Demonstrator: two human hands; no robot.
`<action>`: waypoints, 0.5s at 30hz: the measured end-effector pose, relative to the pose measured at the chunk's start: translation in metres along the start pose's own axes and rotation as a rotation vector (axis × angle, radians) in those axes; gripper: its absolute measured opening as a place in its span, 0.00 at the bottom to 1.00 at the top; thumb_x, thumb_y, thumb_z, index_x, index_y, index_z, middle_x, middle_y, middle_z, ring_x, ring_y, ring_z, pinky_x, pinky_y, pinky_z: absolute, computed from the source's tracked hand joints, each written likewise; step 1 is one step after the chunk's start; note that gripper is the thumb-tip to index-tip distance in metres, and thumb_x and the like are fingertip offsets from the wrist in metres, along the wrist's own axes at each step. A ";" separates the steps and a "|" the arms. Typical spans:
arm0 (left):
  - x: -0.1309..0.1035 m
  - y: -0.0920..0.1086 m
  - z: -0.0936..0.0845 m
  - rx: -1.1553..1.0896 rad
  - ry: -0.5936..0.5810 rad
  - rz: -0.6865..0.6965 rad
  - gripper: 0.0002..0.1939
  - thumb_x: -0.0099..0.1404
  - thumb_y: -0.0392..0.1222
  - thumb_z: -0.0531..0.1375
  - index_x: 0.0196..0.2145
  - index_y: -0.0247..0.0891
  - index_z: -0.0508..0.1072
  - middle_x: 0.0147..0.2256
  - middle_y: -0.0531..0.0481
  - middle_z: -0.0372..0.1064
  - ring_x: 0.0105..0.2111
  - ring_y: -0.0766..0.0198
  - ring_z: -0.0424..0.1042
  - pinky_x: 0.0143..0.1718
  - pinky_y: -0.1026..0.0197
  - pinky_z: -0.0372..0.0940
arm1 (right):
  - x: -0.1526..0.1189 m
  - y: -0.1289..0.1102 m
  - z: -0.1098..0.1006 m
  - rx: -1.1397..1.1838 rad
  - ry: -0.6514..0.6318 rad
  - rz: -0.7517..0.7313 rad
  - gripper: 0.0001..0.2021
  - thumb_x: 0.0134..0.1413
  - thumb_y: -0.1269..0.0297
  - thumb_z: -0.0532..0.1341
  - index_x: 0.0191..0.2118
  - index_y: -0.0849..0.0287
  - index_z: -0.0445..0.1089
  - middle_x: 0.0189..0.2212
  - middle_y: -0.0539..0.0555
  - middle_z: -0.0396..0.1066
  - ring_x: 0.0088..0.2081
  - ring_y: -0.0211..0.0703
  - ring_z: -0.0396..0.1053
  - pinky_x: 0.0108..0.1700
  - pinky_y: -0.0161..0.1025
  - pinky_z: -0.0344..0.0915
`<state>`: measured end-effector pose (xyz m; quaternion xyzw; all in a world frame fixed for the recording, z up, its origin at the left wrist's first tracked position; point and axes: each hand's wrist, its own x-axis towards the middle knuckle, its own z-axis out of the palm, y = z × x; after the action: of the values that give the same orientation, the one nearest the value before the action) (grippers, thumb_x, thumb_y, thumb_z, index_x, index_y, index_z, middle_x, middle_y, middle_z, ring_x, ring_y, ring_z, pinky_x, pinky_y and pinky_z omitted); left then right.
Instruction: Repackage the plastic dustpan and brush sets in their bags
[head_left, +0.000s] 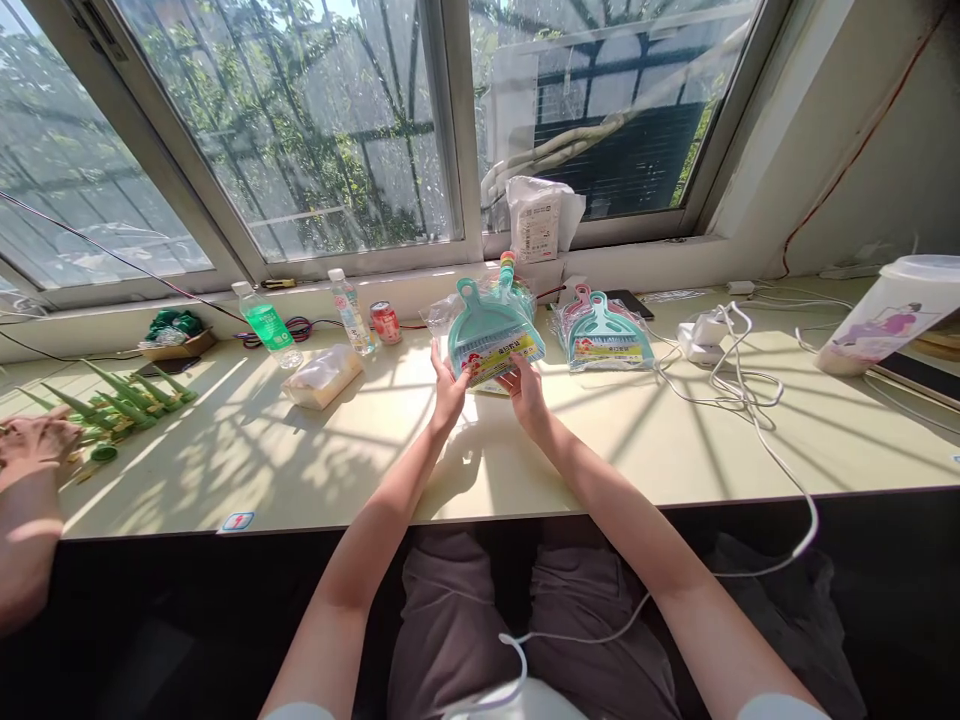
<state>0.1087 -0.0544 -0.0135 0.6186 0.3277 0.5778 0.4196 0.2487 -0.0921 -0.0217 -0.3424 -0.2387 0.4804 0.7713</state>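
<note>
A teal dustpan set (489, 335) with a yellow printed label is held up above the table, tilted toward me. My left hand (450, 387) grips its lower left corner, thumb on the label. At the lower right edge, my right hand (525, 388) holds the same set, its thumb also on the label. Behind it, more wrapped teal pieces are partly hidden. To the right lies another stack of wrapped teal dustpans (609, 335) with similar labels, touched by neither hand.
A tissue pack (324, 378), two bottles (271, 328) and a red can (385, 323) stand left. Chargers with white cables (739, 375) and a large cup (885, 315) are right. Another person's hand (37, 440) is beside green pointed pieces (124, 405) at far left.
</note>
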 end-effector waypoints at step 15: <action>-0.013 -0.009 0.009 0.073 -0.157 0.115 0.68 0.73 0.78 0.64 0.85 0.54 0.20 0.77 0.31 0.62 0.71 0.44 0.74 0.76 0.34 0.66 | 0.026 0.001 -0.028 -0.083 0.214 0.043 0.21 0.63 0.42 0.68 0.53 0.48 0.76 0.56 0.62 0.82 0.59 0.60 0.80 0.57 0.60 0.83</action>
<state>0.1167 -0.0631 -0.0269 0.6947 0.2784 0.5384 0.3873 0.2791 -0.0765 -0.0400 -0.4285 -0.1673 0.4472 0.7670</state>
